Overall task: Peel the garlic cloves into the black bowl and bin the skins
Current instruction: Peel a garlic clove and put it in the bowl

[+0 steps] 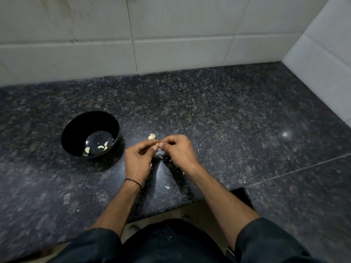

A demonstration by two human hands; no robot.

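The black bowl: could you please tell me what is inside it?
The black bowl holds a few peeled garlic cloves at its bottom; its near wall hides part of the floor.

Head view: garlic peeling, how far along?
Done: a few peeled pale cloves lie in the round black bowl. In hand: the left hand and right hand pinch one small clove between them. Left: a papery unpeeled garlic piece behind the hands, and skin scraps on the speckled dark granite counter, unbinned; no bin in view.

The worktop [218,114] is dark grey granite with paler speckles. The bowl [76,130] is glossy black, holding pale yellow-green cloves [102,147]. White wall tiles [171,35] stand behind.
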